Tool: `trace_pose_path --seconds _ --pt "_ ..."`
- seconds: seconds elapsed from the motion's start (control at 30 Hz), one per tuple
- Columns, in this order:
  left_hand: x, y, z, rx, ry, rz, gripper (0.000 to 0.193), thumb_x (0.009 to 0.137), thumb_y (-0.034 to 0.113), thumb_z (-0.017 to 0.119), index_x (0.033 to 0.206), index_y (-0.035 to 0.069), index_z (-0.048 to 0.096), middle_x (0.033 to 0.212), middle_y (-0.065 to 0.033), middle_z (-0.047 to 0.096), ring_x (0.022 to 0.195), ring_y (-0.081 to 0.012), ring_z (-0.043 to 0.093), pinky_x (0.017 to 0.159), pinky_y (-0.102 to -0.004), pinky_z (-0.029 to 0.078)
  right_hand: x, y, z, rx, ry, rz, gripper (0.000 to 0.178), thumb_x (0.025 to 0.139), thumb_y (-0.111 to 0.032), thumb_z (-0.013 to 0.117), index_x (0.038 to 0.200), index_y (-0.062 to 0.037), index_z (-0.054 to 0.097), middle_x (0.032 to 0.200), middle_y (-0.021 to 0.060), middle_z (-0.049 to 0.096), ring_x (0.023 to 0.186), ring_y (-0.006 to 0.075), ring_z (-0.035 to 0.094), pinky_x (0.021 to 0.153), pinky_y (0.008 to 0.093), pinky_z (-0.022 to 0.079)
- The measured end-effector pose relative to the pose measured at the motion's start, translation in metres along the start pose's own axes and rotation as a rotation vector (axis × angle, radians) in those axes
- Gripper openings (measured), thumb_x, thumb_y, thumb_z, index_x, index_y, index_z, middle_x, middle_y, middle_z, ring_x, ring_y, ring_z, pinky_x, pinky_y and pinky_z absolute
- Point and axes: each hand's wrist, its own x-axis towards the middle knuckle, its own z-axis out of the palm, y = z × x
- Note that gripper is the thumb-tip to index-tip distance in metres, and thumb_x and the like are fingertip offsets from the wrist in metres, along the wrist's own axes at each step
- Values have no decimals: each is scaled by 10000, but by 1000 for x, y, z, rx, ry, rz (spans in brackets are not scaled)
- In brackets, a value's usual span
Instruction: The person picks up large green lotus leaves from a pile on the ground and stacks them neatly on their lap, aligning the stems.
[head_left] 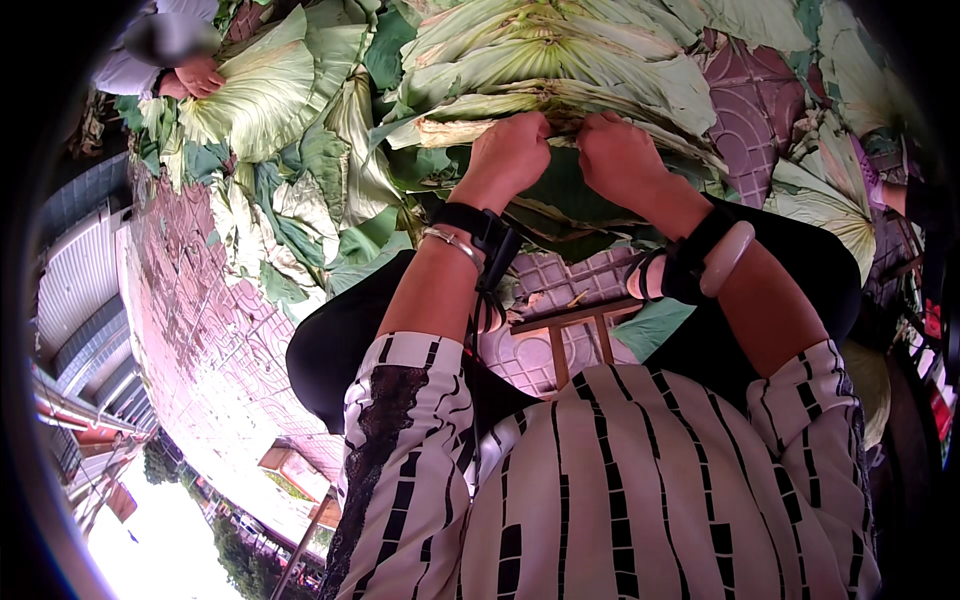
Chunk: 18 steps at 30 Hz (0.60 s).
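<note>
Before me lies a stack of large folded green leaves (560, 60), pleated like fans and browned along their near edges. My left hand (508, 155) is closed at the near edge of the stack, its fingertips pressed together by the leaf stems. Close to its right, my right hand (622, 155) is curled the same way, a small gap between the two. Both seem to pinch the leaf edge, though the fingertips are partly hidden. Darker green leaves (570, 195) lie under and just below my hands.
At the upper left another person's hand (200, 76) rests on a fanned leaf (265, 95). Loose leaves (300, 220) cover the paving on the left. A wooden frame (565, 325) lies between my knees. Another person's arm (890, 195) shows at the right edge.
</note>
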Motion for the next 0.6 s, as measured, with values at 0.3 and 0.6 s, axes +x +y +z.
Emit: trace_pose_path --seconds 0.3,0.6 --pt "2 -18 22 -81 -157 88 383 837 115 534 1197 53 650 1121 -211 684 1079 -351 649 931 -419 491 1 2 0 -51 98 -27 85 766 -97 633 799 -20 650 927 130 610 928 326 643 746 457 561" --pt "4 -20 22 -82 -166 7 501 829 164 507 1319 140 604 1244 -201 640 1179 -381 592 1011 -455 455 -28 -16 26 5 -436 -71 108 742 -124 653 830 -62 657 902 128 613 879 330 650 688 462 547"
